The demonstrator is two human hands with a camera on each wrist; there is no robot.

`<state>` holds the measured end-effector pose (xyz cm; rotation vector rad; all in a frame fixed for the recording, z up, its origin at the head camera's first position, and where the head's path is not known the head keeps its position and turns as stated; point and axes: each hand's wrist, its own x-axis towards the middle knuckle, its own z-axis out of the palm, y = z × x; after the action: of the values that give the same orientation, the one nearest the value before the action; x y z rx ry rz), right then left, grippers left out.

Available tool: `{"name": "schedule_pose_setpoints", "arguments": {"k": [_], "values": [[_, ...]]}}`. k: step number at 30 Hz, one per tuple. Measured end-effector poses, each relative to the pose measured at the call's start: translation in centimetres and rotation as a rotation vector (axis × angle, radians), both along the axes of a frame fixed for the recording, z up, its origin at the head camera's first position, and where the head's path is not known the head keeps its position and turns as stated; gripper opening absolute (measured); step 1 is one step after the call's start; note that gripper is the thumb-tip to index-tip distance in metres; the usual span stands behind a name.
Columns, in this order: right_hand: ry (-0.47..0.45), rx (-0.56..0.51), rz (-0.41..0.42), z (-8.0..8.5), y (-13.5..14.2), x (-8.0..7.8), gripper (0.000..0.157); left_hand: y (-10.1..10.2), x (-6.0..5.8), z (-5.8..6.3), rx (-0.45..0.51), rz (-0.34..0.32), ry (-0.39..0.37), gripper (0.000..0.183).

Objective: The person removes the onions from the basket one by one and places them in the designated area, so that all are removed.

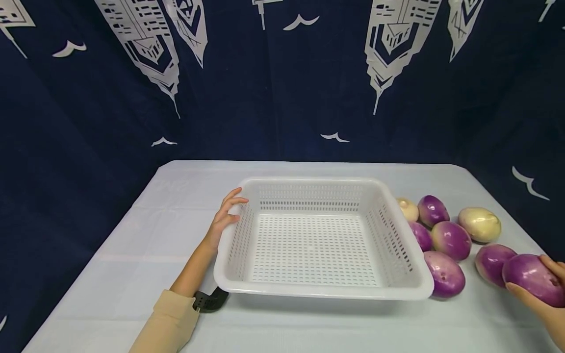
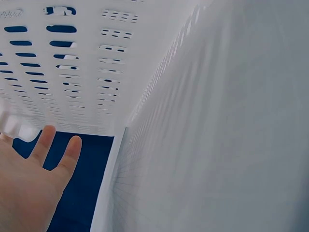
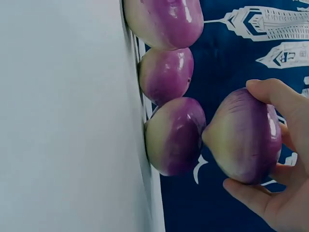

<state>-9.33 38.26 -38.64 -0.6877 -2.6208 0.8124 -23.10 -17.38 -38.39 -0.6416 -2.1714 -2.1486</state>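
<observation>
A wide white plastic basket (image 1: 313, 289) with slotted walls and floor stands on the white-covered table, nothing inside it. At its left rim is my left hand (image 1: 220, 220), fingers spread and touching the rim; in the left wrist view the fingers (image 2: 70, 157) stretch out straight beside the slotted wall. My right hand (image 1: 547, 306) grips a large purple-and-white turnip (image 1: 531, 278) at the table's right side. Seen from the right wrist, thumb and fingers clasp this turnip (image 3: 246, 137) around its purple end, off the tabletop, its pale root tip close to another turnip (image 3: 176, 137).
Several more turnips lie right of the basket, among them a mostly pale one (image 1: 479, 224) and a purple one (image 1: 443, 274) close by the basket's right wall. A dark blue curtain (image 1: 273, 98) with white building prints hangs behind the table (image 1: 145, 264).
</observation>
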Motion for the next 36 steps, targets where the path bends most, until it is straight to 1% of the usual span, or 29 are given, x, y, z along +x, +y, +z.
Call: {"name": "schedule_pose_setpoints", "arguments": {"k": [3, 4, 6, 10, 11, 14, 16, 23, 29, 32, 34, 36], "values": [[0.001, 0.013, 0.011, -1.4, 1.2, 0.0, 0.077, 0.0, 0.0, 0.1, 0.013, -0.003, -0.001, 0.040], [0.024, 0.006, 0.004, -1.9, 1.5, 0.1, 0.076, 0.0, 0.1, 0.1, 0.017, -0.005, -0.001, 0.040], [0.043, -0.010, -0.007, -2.4, 1.6, 0.3, 0.077, 0.0, 0.1, 0.1, 0.021, -0.012, -0.002, 0.040], [0.034, -0.064, -0.055, -2.3, 0.9, 0.7, 0.075, 0.1, 0.1, 0.2, 0.017, -0.014, -0.002, 0.040], [0.008, -0.066, -0.051, -2.0, 0.6, 0.8, 0.076, 0.1, 0.1, 0.2, 0.015, -0.012, -0.002, 0.040], [-0.016, -0.057, -0.034, -1.7, 0.3, 0.8, 0.076, 0.1, 0.1, 0.2, 0.012, -0.006, -0.003, 0.040], [-0.036, -0.036, 0.007, -1.7, 0.3, 0.6, 0.076, 0.1, 0.1, 0.3, 0.019, -0.011, -0.003, 0.039], [-0.015, 0.034, 0.120, -2.3, 1.3, -0.4, 0.077, 0.0, 0.1, 0.4, 0.032, -0.020, -0.003, 0.041], [-0.059, 0.040, 0.260, -1.9, 1.2, -1.4, 0.080, 0.1, 0.2, 0.4, 0.023, -0.016, -0.010, 0.041], [-0.052, 0.046, 0.345, -1.7, 0.9, -1.7, 0.079, 0.1, 0.2, 0.3, 0.023, -0.013, -0.010, 0.041], [-0.058, 0.025, 0.374, -1.6, 0.5, -1.8, 0.079, 0.1, 0.2, 0.3, 0.023, -0.012, -0.010, 0.040], [-0.080, 0.013, 0.385, -1.7, 0.3, -1.9, 0.080, 0.1, 0.2, 0.2, 0.017, -0.004, -0.012, 0.040]]}}
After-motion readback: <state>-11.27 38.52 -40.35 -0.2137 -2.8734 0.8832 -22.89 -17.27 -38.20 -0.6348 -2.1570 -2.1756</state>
